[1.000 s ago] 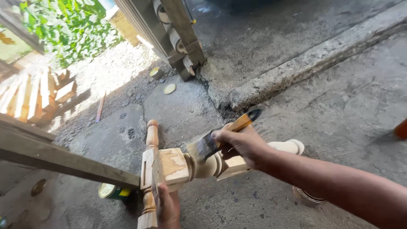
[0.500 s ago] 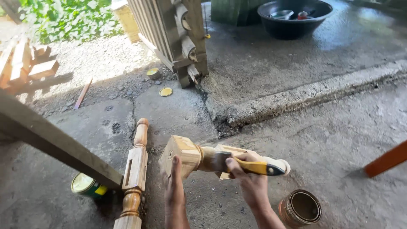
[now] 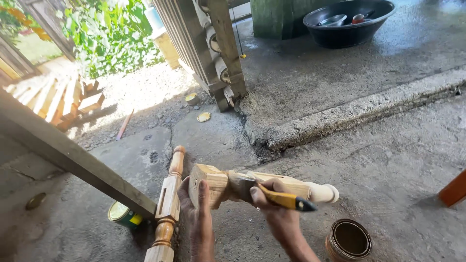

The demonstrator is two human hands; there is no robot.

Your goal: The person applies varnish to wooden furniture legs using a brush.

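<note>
A turned wooden leg (image 3: 272, 187) is held level above the concrete floor (image 3: 388, 160), its square end gripped in the left hand (image 3: 196, 199). The right hand (image 3: 272, 204) is clamped on a yellow-handled brush (image 3: 284, 199) lying against the leg. A second leg (image 3: 167, 204) lies on the floor just beside the left hand, with an open tin (image 3: 348, 240) near the right and a lidded can (image 3: 124, 215) farther left.

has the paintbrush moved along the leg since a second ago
Yes. The paintbrush in the right hand now points right toward the open can; earlier it angled up toward the concrete curb.
</note>
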